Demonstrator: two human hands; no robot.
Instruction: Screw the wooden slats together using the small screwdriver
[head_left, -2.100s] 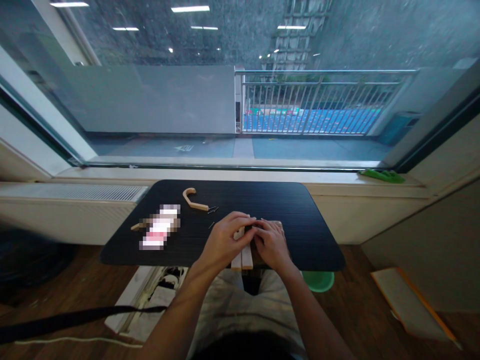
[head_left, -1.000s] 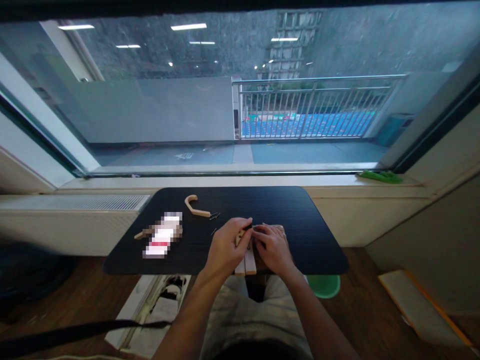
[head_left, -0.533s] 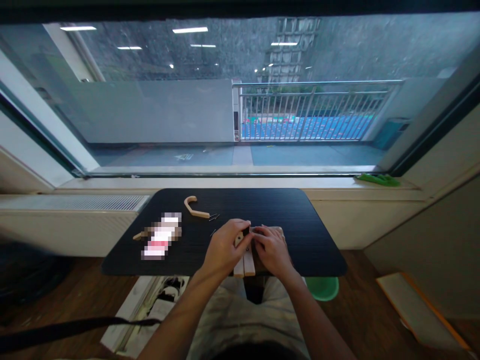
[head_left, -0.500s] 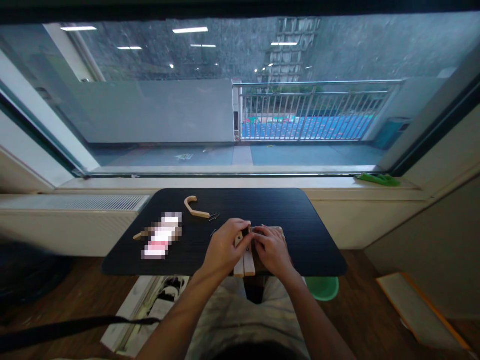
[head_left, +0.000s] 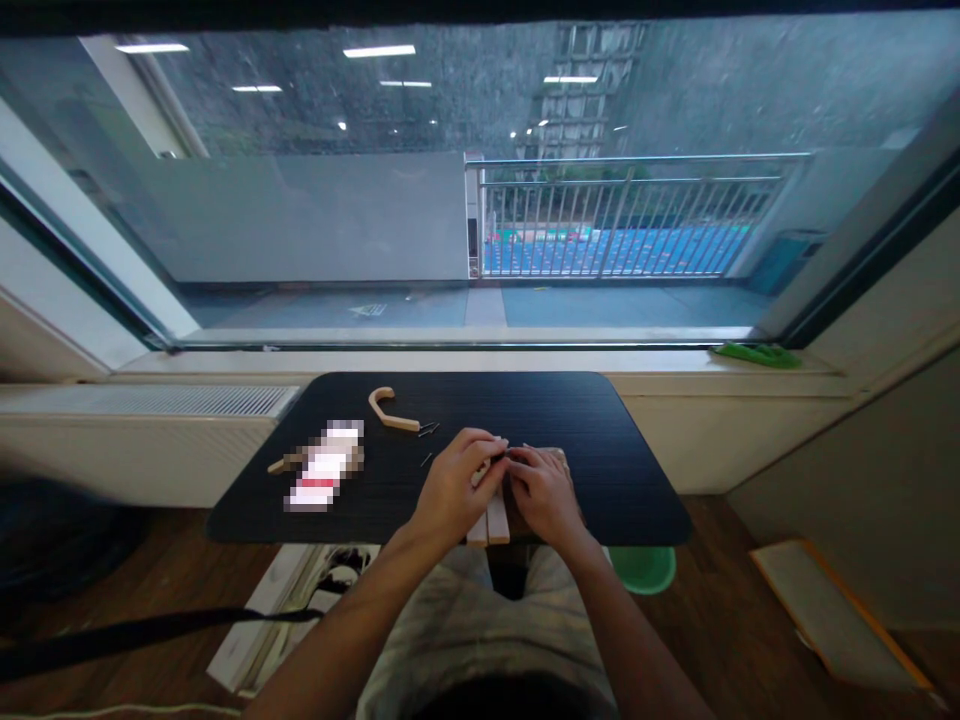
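Observation:
At the near edge of the black table, my hands meet fingertip to fingertip. My left hand is closed, thumb and fingers bent together over the far end of two pale wooden strips. My right hand is also closed, its fingertips pinched against those of the left. Something small and dark shows between them, too hidden to name. Under and beside my right hand lies a brown object, mostly covered. Farther off are a curved wooden hook and several small screws.
A blurred-out white and pink item lies at the table's left, with a wooden piece beside it. Beyond the table are a radiator and a window. Below stands a green basin; a green cloth rests on the sill.
The view has tipped down very slightly. My left fingers have shifted a little and now cover the far end of the strips more. The hook and screws stay put.

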